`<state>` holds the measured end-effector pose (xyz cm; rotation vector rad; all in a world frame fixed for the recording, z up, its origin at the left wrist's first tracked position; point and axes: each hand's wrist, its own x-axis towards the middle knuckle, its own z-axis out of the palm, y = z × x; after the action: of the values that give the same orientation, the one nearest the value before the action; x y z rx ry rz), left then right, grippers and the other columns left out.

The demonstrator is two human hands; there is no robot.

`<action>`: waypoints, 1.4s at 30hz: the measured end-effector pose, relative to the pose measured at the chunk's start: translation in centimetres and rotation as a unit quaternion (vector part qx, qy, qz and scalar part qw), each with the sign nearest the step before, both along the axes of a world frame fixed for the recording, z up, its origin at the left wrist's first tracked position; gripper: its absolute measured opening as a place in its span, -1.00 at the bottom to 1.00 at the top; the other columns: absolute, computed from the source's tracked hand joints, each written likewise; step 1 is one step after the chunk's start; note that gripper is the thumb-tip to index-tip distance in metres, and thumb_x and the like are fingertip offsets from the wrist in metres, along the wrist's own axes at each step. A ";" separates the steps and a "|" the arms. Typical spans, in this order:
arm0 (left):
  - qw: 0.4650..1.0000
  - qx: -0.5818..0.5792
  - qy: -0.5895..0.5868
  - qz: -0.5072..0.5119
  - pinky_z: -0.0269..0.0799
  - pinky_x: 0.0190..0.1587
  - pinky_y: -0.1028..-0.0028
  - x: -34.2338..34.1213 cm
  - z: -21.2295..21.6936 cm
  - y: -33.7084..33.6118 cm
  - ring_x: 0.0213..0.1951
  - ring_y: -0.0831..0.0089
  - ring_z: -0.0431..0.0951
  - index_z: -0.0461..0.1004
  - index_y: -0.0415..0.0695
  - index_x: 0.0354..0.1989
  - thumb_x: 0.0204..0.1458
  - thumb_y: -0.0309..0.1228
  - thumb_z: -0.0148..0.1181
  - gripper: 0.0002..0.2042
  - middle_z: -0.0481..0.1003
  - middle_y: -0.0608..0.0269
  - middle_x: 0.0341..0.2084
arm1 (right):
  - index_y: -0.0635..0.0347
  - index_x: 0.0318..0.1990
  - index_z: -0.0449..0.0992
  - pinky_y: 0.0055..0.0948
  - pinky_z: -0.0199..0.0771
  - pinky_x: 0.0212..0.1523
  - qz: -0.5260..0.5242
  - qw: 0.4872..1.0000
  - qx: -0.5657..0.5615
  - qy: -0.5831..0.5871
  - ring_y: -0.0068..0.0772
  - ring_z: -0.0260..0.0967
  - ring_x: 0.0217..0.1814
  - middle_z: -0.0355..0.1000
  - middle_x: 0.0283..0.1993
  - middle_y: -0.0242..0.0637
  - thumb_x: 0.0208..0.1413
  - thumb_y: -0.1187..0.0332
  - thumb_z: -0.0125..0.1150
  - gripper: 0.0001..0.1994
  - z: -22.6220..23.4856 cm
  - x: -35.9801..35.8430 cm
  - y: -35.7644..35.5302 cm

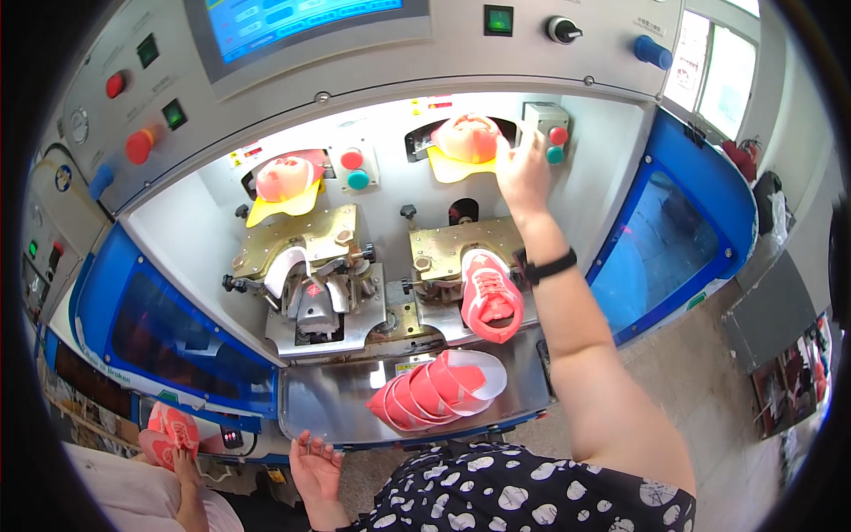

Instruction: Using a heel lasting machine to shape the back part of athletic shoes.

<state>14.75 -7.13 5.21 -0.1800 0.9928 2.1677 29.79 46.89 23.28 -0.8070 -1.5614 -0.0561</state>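
My right hand [523,173] is raised inside the lit machine bay, fingers stretched out, beside a pink shoe upper [470,140] set over a yellow piece [461,167] on the upper right form. Whether a fingertip touches that upper is unclear. A control box with a red and a green button [557,136] is just right of my fingers. Below my forearm, a pink laced shoe upper [492,297] sits on the right clamp unit [452,248]. My left hand [316,468] is low at the front tray's edge, palm up, fingers loosely apart, holding nothing.
Nested pink uppers [425,395] lie on the metal tray [324,403]. Another pink upper [288,180] sits on the upper left form, above a left clamp unit [306,235]. Blue doors [660,230] flank the bay. At lower left, a co-worker's hand [188,470] touches pink shoes [168,434].
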 end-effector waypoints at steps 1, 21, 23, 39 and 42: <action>1.000 -0.009 -0.010 0.014 0.46 -0.35 0.32 0.1 -0.1 0.0 -0.38 0.38 0.49 0.43 0.00 -0.10 0.23 -0.09 -0.04 -0.72 0.49 0.35 -0.39 | 0.33 0.02 0.33 -0.10 0.30 0.19 -0.052 0.997 0.060 0.025 0.12 0.26 0.21 0.29 0.13 0.10 0.06 0.34 0.20 -0.60 -1.3 0.8 0.2; 0.993 -0.048 -0.063 -0.083 0.45 -0.26 0.36 0.7 -1.0 5.7 -0.33 0.36 0.52 0.45 -0.12 -0.19 0.22 -0.17 -0.03 -0.72 0.53 0.24 -0.41 | 0.18 -0.21 0.57 -0.62 0.20 -0.55 0.416 0.873 -0.197 -0.161 -0.73 0.16 -0.60 0.51 -0.37 -0.40 0.14 0.42 0.17 -0.89 -0.6 -0.8 -16.5; 0.992 -0.052 -0.057 -0.098 0.44 -0.27 0.38 0.1 -0.9 5.6 -0.34 0.38 0.51 0.45 -0.12 -0.21 0.21 -0.17 -0.02 -0.74 0.53 0.25 -0.42 | 0.15 -0.19 0.55 -0.45 0.35 -0.49 0.421 0.869 -0.126 -0.226 -0.45 0.32 -0.60 0.52 -0.35 -0.28 0.11 0.37 0.18 -0.86 -0.2 -4.6 -18.7; 0.990 -0.069 -0.038 -0.117 0.45 -0.29 0.39 -10.3 -1.8 -4.9 -0.36 0.40 0.53 0.45 -0.11 -0.20 0.23 -0.23 -0.02 -0.77 0.53 0.25 -0.42 | 0.16 -0.18 0.56 -0.14 0.47 -0.15 0.018 0.958 0.146 -0.244 -0.02 0.48 -0.21 0.51 -0.25 -0.03 0.06 0.35 0.04 -0.77 3.4 -24.7 -9.3; 0.984 -0.064 -0.017 -0.168 0.43 -0.25 0.38 -11.7 -1.8 -4.1 -0.33 0.37 0.50 0.44 -0.12 -0.19 0.22 -0.21 -0.02 -0.76 0.50 0.27 -0.43 | 0.17 -0.22 0.57 -0.13 0.46 -0.15 0.082 0.937 0.162 -0.298 -0.01 0.48 -0.21 0.52 -0.25 -0.03 0.11 0.22 0.06 -0.74 3.6 -29.5 -11.4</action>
<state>3.07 -11.23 3.36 -0.1002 1.0621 1.7915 0.33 35.51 26.87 -0.4057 -2.1141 -0.4610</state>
